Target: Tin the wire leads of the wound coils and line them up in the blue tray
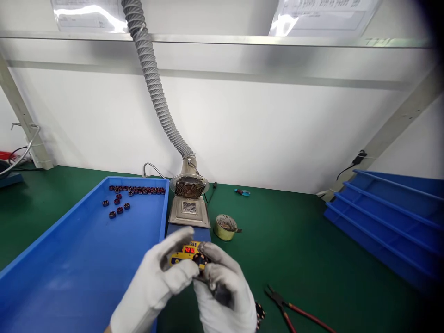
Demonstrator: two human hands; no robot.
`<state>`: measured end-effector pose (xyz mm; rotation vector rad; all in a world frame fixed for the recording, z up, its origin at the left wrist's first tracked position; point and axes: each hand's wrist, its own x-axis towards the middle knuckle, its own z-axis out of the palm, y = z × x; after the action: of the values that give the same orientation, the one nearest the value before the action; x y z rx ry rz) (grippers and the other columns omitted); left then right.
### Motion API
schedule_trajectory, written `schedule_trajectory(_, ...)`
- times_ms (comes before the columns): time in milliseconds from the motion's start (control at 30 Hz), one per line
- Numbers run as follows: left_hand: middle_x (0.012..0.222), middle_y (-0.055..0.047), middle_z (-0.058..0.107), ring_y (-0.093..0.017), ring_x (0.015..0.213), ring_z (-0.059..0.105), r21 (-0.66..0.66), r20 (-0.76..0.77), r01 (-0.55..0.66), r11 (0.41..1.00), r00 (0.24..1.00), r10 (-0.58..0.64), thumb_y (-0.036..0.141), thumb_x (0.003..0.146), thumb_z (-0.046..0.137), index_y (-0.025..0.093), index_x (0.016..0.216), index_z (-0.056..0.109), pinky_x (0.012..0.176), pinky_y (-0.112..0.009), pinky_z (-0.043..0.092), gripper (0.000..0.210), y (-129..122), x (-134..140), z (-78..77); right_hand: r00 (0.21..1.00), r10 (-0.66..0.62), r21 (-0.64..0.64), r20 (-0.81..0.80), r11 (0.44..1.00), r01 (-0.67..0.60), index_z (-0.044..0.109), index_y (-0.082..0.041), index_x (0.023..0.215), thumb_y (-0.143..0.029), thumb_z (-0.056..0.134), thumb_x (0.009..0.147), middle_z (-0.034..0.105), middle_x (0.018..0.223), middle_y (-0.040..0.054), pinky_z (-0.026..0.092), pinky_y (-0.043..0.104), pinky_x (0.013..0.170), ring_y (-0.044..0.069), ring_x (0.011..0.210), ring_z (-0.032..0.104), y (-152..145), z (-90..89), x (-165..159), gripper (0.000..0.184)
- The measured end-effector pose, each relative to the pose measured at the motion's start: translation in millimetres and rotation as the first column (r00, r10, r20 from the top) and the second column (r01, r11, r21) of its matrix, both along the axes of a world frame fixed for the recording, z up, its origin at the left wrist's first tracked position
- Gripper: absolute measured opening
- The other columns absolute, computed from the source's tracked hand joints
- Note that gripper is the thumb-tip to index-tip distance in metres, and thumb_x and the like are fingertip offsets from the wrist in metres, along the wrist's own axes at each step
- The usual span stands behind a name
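Note:
Both my hands wear white gloves and meet at the front of a solder pot [190, 208]. In the fingertips of my right hand [227, 289] is a small black round part with copper-coloured spots [200, 260]. That glove has dark stains on the fingers, and something dark in the palm is blurred. My left hand [157, 277] is beside the part, its forefinger raised apart from its thumb. The thumb tip comes close to the part; whether it touches, I cannot tell. Behind the hands, a yellow panel with a red digital display [189, 249] is partly covered.
A blue tray [86, 249] at left holds several dark round parts [145, 190]. A grey hose [152, 78] rises from the pot's hood. Right of the pot stands a small tin [225, 227]. Red-handled pliers [286, 305] lie at front right, near stacked blue trays [385, 222].

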<state>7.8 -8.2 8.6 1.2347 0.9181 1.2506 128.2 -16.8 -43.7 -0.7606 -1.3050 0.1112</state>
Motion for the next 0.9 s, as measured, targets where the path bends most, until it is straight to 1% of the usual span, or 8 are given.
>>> schedule_trajectory(100, 0.087, -0.007, 0.072, -0.023, 0.086, 0.064, -0.039, 0.219, 0.159, 0.987, 0.965, -0.146, 0.024, 0.071, 0.066, 0.017, 0.087, 0.071, 0.079, -0.03, 0.05, 0.019, 5, 15, -9.7, 0.946, -0.16, 0.17, 0.283, 0.979, 0.114, 0.057, -0.025, 0.094, -0.002, 0.059, 0.065, 0.062, 0.103, 0.0039, 0.05, 0.036, 0.082, 0.02, 0.095, 0.06, -1, -5.1, 2, 0.037)
schedule_trajectory(267, 0.077, -0.001, 0.074, -0.018, 0.08, 0.067, -0.004, 0.612, -0.125, 0.992, 0.784, 0.101, 0.029, 0.062, 0.075, 0.021, 0.068, 0.072, 0.082, -0.026, 0.05, 0.011, 3, 16, -10.7, 0.974, -0.2, 0.039, 0.103, 0.98, 0.197, 0.052, -0.027, 0.091, -0.001, 0.058, 0.066, 0.056, 0.101, 0.0048, 0.051, 0.039, 0.075, 0.021, 0.094, 0.057, -4, -5.1, -6, 0.037)
schedule_trajectory(333, 0.082, -0.001, 0.074, -0.019, 0.083, 0.066, 0.0, 0.546, -0.204, 0.979, 0.82, 0.171, 0.027, 0.06, 0.076, 0.022, 0.074, 0.073, 0.083, -0.026, 0.05, 0.015, 2, 9, -3.7, 0.978, -0.208, -0.008, 0.031, 0.978, 0.208, 0.051, -0.027, 0.089, 0.0, 0.06, 0.066, 0.055, 0.102, 0.0054, 0.052, 0.036, 0.071, 0.022, 0.095, 0.056, -5, -4.4, -9, 0.036)
schedule_trajectory(400, 0.083, -0.004, 0.073, -0.021, 0.082, 0.066, -0.06, 0.328, -0.128, 0.99, 0.934, 0.141, 0.02, 0.06, 0.075, 0.02, 0.086, 0.072, 0.077, -0.027, 0.052, 0.026, 2, 4, 2.8, 0.979, -0.202, -0.013, 0.042, 0.979, 0.202, 0.051, -0.027, 0.089, 0.0, 0.06, 0.066, 0.056, 0.103, 0.0052, 0.051, 0.035, 0.071, 0.022, 0.096, 0.057, -6, -4.2, -10, 0.036)
schedule_trajectory(500, 0.067, -0.002, 0.071, -0.017, 0.066, 0.065, -0.157, 0.124, -0.093, 0.983, 0.986, 0.113, 0.01, 0.056, 0.072, 0.016, 0.073, 0.073, 0.062, -0.022, 0.052, 0.018, 0, 5, 3.1, 0.974, -0.194, 0.041, 0.116, 0.981, 0.191, 0.052, -0.028, 0.094, 0.0, 0.06, 0.064, 0.058, 0.103, 0.004, 0.049, 0.039, 0.077, 0.022, 0.095, 0.057, -6, -3.7, -7, 0.042)
schedule_trajectory(567, 0.068, -0.002, 0.071, -0.013, 0.056, 0.062, -0.125, 0.189, -0.211, 0.969, 0.954, 0.232, 0.008, 0.055, 0.07, 0.016, 0.06, 0.07, 0.055, -0.02, 0.051, 0.009, 0, 8, -2.9, 0.968, -0.195, 0.081, 0.161, 0.98, 0.184, 0.053, -0.027, 0.094, 0.0, 0.06, 0.062, 0.058, 0.103, 0.0037, 0.048, 0.039, 0.078, 0.022, 0.092, 0.058, -6, -2.5, -5, 0.043)
schedule_trajectory(700, 0.079, -0.001, 0.073, -0.016, 0.067, 0.066, -0.072, 0.329, -0.365, 0.928, 0.87, 0.368, 0.012, 0.057, 0.071, 0.018, 0.068, 0.071, 0.062, -0.023, 0.053, 0.012, 0, 8, -9.3, 0.963, -0.205, 0.076, 0.176, 0.978, 0.194, 0.053, -0.026, 0.09, 0.0, 0.061, 0.063, 0.059, 0.099, 0.0032, 0.049, 0.038, 0.077, 0.021, 0.089, 0.058, -8, 0.7, -6, 0.039)
schedule_trajectory(900, 0.082, -0.003, 0.074, -0.017, 0.076, 0.066, -0.15, 0.153, -0.106, 0.983, 0.98, 0.129, 0.016, 0.062, 0.071, 0.017, 0.081, 0.071, 0.069, -0.021, 0.052, 0.019, 0, 6, 7.4, 0.97, -0.207, 0.048, 0.13, 0.978, 0.203, 0.054, -0.028, 0.086, -0.003, 0.06, 0.066, 0.06, 0.095, 0.0033, 0.049, 0.04, 0.075, 0.022, 0.087, 0.059, -9, 4.4, -11, 0.033)
